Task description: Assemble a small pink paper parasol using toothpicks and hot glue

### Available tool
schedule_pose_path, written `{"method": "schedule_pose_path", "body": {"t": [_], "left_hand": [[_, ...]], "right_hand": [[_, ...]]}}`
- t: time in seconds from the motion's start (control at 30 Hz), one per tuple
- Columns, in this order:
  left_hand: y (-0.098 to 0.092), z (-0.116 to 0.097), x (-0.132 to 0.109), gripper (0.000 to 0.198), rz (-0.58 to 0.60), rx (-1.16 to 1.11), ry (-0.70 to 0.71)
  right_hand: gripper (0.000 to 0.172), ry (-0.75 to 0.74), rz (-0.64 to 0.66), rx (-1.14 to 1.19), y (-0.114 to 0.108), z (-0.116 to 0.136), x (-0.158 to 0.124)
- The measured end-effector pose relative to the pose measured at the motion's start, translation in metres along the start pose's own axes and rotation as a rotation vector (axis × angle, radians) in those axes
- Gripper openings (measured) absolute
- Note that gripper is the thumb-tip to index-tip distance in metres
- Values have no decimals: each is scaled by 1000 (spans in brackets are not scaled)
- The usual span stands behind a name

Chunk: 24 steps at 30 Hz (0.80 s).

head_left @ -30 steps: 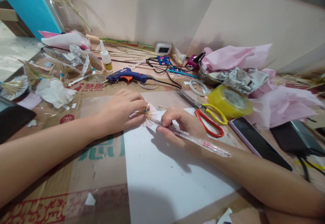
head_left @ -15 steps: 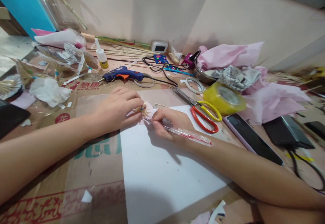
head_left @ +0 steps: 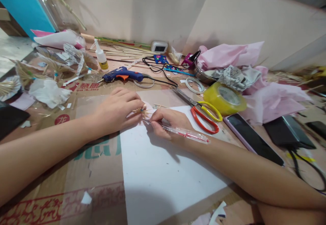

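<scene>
My L hand [head_left: 119, 107] curls round small straw-coloured fibre bundle [head_left: 139, 111], far-left corner of white paper sheet [head_left: 163, 180]; R hand [head_left: 169, 121] pinches slim clear-plastic pen [head_left: 188, 134], tip nr bundle. Best: bundle firm, pen light.

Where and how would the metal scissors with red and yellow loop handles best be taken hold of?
Probably by the red and yellow loop handles, coming from above with the nearer right hand once free of the clear plastic pen. The scissors lie with handles toward the person and blades pointing away; the wide yellow tape roll crowds the far side.
</scene>
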State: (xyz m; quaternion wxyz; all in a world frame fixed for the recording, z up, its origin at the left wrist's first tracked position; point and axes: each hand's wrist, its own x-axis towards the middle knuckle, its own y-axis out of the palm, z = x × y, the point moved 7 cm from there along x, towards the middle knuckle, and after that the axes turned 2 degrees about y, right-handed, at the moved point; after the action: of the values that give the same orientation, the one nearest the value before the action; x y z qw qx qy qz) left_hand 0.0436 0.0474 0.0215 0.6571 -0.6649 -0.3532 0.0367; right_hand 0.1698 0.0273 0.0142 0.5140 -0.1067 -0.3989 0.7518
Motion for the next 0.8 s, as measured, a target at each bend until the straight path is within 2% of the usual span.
{"method": "schedule_pose_path", "body": {"t": [0.8], "left_hand": [[0, -1, 0, 19, -8, -6, 7]], "right_hand": [[9, -7, -8, 31, 0, -2, 1]]}}
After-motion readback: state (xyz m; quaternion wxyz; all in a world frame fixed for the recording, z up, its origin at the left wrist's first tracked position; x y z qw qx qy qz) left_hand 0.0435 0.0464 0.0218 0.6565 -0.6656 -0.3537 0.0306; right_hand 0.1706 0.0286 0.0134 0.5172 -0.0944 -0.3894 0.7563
